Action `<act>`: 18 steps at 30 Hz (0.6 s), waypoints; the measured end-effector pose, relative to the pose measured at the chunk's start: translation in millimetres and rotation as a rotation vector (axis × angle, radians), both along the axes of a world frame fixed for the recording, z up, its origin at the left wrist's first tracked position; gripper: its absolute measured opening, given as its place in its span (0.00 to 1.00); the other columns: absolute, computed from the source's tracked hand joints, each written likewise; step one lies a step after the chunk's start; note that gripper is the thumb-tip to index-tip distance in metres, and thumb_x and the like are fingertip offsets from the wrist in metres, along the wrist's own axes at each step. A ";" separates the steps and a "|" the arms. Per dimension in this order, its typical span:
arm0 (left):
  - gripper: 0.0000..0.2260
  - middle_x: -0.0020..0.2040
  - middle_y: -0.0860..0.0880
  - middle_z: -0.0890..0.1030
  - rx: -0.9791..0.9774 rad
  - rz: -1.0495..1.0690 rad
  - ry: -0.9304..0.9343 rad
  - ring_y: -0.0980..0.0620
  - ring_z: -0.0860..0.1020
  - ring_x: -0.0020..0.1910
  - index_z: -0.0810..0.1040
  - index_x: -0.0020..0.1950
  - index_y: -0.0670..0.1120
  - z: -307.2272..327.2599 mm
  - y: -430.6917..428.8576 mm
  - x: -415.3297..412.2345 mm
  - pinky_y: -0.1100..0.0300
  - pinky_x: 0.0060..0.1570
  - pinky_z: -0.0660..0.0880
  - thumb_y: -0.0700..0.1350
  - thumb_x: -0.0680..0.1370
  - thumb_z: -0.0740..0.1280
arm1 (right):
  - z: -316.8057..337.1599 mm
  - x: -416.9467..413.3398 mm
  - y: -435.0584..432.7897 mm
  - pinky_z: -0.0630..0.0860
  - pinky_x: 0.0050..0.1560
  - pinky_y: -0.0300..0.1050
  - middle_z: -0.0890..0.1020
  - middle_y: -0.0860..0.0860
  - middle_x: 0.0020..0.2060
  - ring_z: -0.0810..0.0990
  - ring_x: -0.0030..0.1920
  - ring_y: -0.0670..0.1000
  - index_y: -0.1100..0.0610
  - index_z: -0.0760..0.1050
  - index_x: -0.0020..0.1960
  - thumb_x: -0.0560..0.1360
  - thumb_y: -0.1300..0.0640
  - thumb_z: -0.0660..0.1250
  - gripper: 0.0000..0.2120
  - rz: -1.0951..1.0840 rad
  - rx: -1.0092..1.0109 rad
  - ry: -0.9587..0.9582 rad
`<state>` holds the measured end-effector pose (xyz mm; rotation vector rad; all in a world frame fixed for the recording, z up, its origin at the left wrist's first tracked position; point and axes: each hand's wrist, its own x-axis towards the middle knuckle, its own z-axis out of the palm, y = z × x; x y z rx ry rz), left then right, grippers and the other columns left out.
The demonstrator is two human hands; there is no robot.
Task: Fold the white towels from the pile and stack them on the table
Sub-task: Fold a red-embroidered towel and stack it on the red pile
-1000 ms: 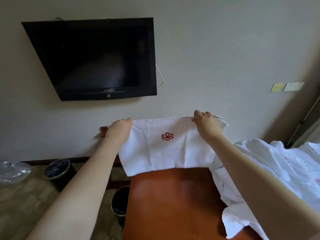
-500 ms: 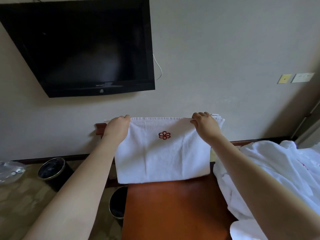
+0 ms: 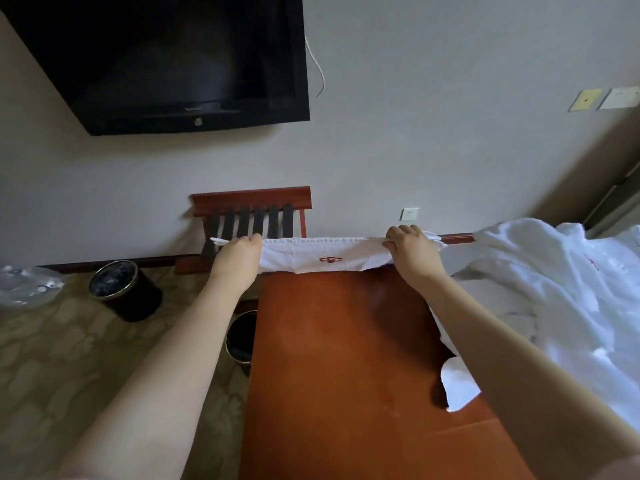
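At the table's [image 3: 346, 358] far edge, left hand [image 3: 239, 258] and right hand [image 3: 412, 252] each pinch the towel [image 3: 322, 259].

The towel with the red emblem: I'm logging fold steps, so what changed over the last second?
The left hand and right hand brought the towel down from hanging upright to stretched low over the far edge of the table. Both kept gripping its top corners; the pile on the right stayed put.
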<state>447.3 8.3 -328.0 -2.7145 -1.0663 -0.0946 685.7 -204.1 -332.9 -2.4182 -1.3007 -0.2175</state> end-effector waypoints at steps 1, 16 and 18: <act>0.12 0.45 0.43 0.80 -0.023 0.006 0.014 0.44 0.80 0.43 0.73 0.52 0.41 -9.7 -11.0 -8.6 0.56 0.33 0.69 0.30 0.72 0.65 | -7.5 -7.6 -10.4 0.66 0.39 0.48 0.79 0.58 0.47 0.73 0.52 0.59 0.63 0.75 0.50 0.80 0.58 0.62 0.09 0.009 -0.006 0.028; 0.07 0.38 0.47 0.78 -0.217 0.040 0.245 0.50 0.72 0.30 0.66 0.45 0.45 -98.2 -129.9 -100.1 0.58 0.26 0.63 0.33 0.75 0.57 | -98.1 -88.8 -117.1 0.62 0.40 0.48 0.73 0.52 0.39 0.71 0.48 0.56 0.58 0.67 0.43 0.80 0.55 0.60 0.09 0.021 -0.276 0.248; 0.08 0.31 0.49 0.71 -0.284 0.043 0.250 0.52 0.66 0.26 0.62 0.43 0.46 -114.5 -144.2 -111.1 0.58 0.23 0.60 0.33 0.75 0.56 | -115.1 -98.7 -131.5 0.60 0.42 0.49 0.73 0.53 0.39 0.71 0.50 0.57 0.58 0.67 0.42 0.80 0.56 0.60 0.09 0.021 -0.334 0.288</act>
